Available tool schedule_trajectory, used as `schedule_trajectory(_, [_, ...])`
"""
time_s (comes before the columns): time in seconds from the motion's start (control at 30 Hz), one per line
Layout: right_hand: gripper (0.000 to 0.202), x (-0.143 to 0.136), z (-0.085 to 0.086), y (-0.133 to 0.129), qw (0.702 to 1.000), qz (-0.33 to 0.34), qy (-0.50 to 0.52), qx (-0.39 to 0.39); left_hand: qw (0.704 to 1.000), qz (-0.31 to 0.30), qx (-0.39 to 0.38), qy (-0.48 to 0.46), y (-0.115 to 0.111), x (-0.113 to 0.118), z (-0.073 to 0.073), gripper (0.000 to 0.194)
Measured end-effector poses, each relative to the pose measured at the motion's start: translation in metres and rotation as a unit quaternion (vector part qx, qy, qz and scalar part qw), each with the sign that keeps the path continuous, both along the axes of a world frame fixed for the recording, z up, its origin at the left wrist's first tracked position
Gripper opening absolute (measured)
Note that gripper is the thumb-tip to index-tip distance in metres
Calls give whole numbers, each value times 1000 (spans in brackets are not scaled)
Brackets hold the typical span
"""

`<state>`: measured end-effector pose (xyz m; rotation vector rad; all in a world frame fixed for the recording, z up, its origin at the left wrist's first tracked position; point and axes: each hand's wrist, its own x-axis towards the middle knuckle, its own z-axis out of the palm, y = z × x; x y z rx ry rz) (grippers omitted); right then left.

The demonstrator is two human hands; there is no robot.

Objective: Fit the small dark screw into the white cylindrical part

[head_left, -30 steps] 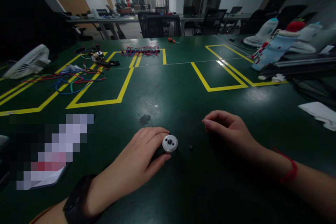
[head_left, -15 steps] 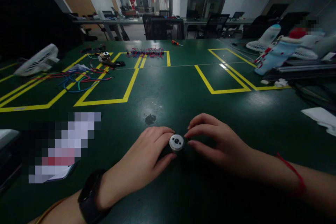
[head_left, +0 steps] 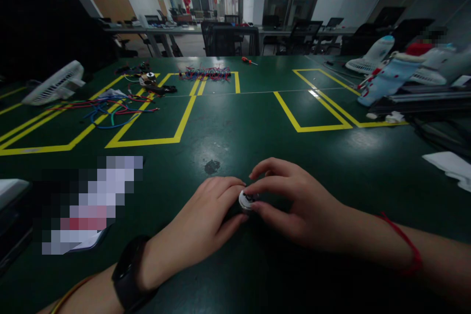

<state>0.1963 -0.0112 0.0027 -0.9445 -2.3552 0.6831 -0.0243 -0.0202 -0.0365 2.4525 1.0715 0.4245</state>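
Note:
A small silver motor point(head_left: 243, 200), round, with a pale flat top, stands on the green table between my two hands. My left hand point(head_left: 206, 218) is wrapped about its left side, the fingers behind it and the thumb in front. From the right, my right hand point(head_left: 290, 196) reaches over it. Its index finger and thumb close on the motor's top, hiding the middle of that face and its right edge. A dark spot shows between those two fingertips; I cannot make out what it is.
Left of me lies a blurred-out flat item point(head_left: 91, 201). Farther off are loose red and blue wires point(head_left: 114, 108), a wire bundle point(head_left: 206, 74), a screwdriver point(head_left: 248, 61) and a white fan point(head_left: 55, 83). At right are a blue bottle-like object point(head_left: 386, 78) and white paper point(head_left: 449, 164).
My right hand has moved left, from beside the motor to over its top, with index finger and thumb now at it. My left hand keeps its hold.

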Motion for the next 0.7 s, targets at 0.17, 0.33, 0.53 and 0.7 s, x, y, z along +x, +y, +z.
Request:
schedule_trajectory(0.17, [18,18,-1,2,994,-55,78,-62,1000,2,-7,13,1,0,1,33])
schedule_trajectory(0.33, [11,47,-19,5,959,-141,143,-199,1000,3,-3,14,1,0,0,34])
schedule_trajectory(0.53, [10,58,-40,2,905,-196,234,-298,1000,-3,0,11,1,-2,-2,33])
schedule_trajectory(0.7, [10,59,-39,-1,898,-187,241,-316,1000,2,-3,23,1,-3,-4,33])
